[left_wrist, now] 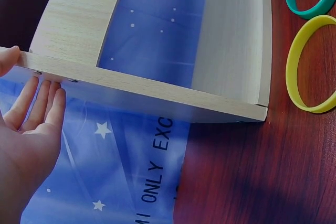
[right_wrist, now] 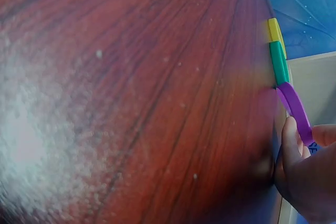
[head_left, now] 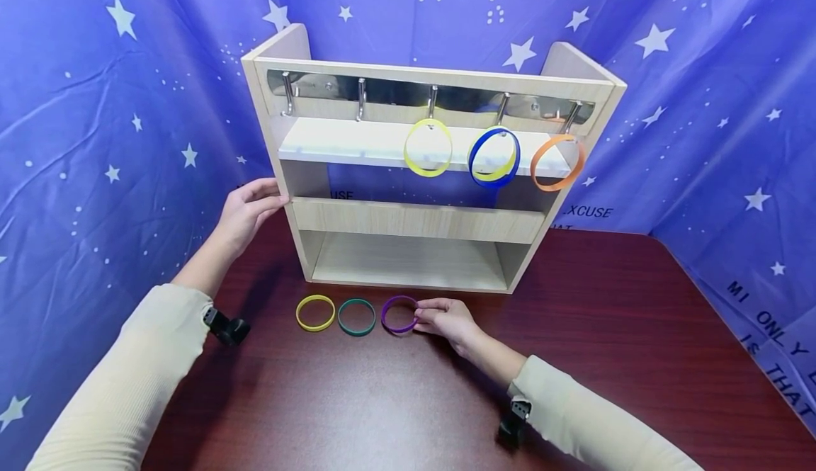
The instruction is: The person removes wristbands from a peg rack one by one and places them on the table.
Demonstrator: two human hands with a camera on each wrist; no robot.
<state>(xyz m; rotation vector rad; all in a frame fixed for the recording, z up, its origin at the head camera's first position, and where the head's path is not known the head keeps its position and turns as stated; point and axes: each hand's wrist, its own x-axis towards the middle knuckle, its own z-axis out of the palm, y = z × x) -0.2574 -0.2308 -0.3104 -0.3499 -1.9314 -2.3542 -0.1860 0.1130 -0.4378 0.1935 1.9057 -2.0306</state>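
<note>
Seen from the head, the purple band (head_left: 397, 331) lies at nine o'clock from the nearer right hand (head_left: 451, 322), whose fingers pinch its three-o'clock rim over the table (head_left: 395, 400); the left hand (head_left: 244, 214), at ten o'clock, rests extended fingers against the wooden rack (head_left: 417, 220).

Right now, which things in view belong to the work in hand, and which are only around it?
Seem to belong to the work:
purple band, pinched by the right hand
yellow band and green band, lying on the table
wooden rack, touched by the left hand
hanging bands on its hooks

Only around it:
starry curtain
black wrist cameras
</note>
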